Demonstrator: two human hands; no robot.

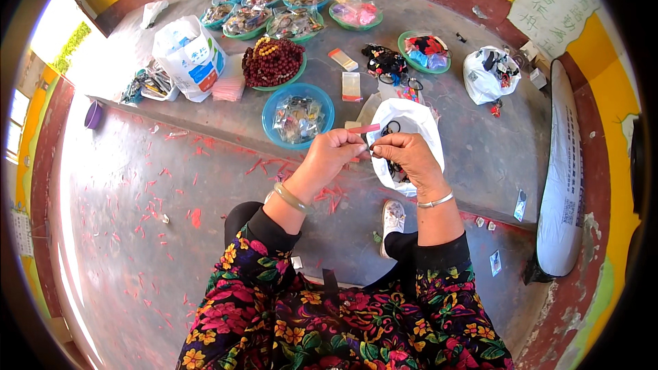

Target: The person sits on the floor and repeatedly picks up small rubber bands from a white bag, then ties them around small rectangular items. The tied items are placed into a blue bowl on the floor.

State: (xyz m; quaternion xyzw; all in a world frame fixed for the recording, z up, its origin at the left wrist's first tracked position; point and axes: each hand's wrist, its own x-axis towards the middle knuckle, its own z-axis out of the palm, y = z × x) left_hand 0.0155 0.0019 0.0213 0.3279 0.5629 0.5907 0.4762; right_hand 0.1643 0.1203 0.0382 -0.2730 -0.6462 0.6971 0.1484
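My left hand is closed in a pinch, and a flat pink strip sticks out from its fingers toward the right. My right hand meets it fingertip to fingertip, also pinched. Something small and dark shows between the fingertips, too small to name. Both hands are above the near left edge of an open white bag, which has black loops and other dark pieces inside. Beyond my left hand is a blue basin holding small items in clear plastic packets.
Dark red beads fill a green basin beyond the blue one. Several basins of packets stand farther back. A large white bag is at left; another white bag at right. A step edge crosses the floor, with red scraps below.
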